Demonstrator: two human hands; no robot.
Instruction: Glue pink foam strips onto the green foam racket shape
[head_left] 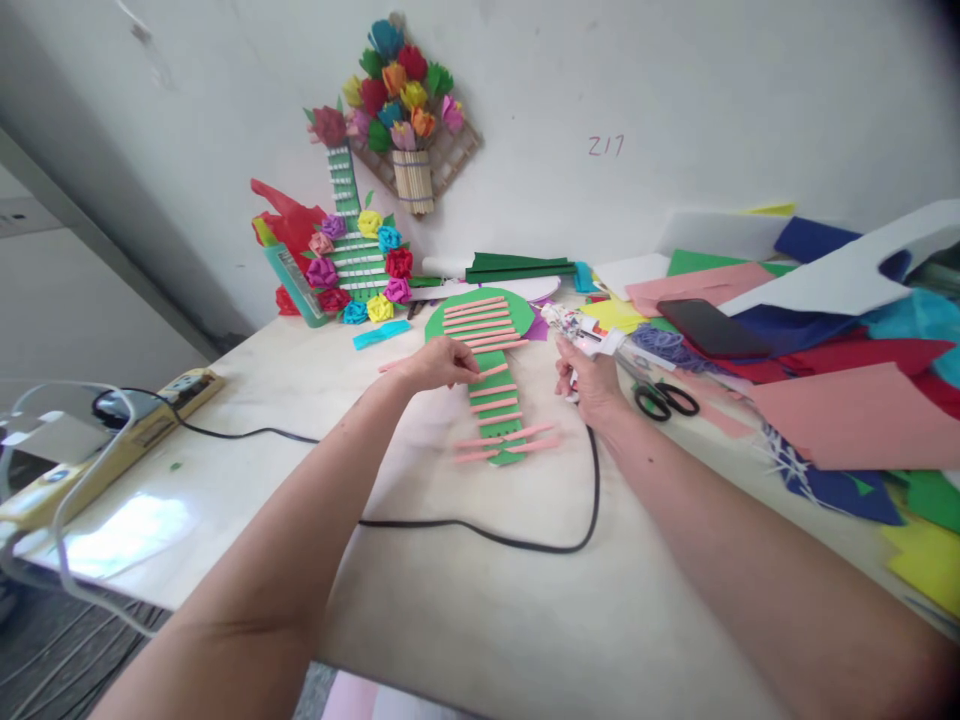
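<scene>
A green paper cutout with a rounded top and a long narrow neck lies on the table, crossed by several thin pink paper strips. My left hand is closed at the left edge of the neck, its fingertips pinching the end of one pink strip. To the right, my right hand wraps round the handle of a glue gun, whose nozzle points up and left beside the cutout. Its black cord loops from below the hand across the table. The strips at the neck's lower end stick out past both sides.
Black-handled scissors, a phone and piled coloured paper lie on the right. A glue bottle and a flower-trimmed green paper guitar stand at the back left. A yellow power strip sits along the left edge.
</scene>
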